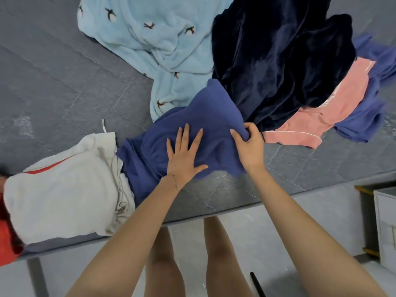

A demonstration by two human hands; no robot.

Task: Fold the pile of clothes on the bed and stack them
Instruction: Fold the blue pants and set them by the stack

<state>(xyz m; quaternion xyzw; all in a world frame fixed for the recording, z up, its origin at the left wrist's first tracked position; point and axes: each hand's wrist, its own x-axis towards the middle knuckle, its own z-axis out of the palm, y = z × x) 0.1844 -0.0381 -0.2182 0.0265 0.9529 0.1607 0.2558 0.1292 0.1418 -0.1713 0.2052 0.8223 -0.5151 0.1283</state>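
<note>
A blue garment [205, 116] lies crumpled at the near edge of the grey bed [53, 82]. My left hand [184, 155] presses flat on it with fingers spread. My right hand [249, 142] grips a bunch of its right edge. Behind it lie a light blue fleece piece with bird prints [154, 39], a dark navy velvet garment [278, 61], a pink garment [334, 112] and another blue piece [364, 121]. To the left sits a folded white garment [64, 189] on top of a red one [8, 239].
The bed's front edge runs across the lower middle, with my legs below it. A white storage box [385, 224] on a yellow-framed stand is at the right edge. A black rod [257, 284] lies on the floor.
</note>
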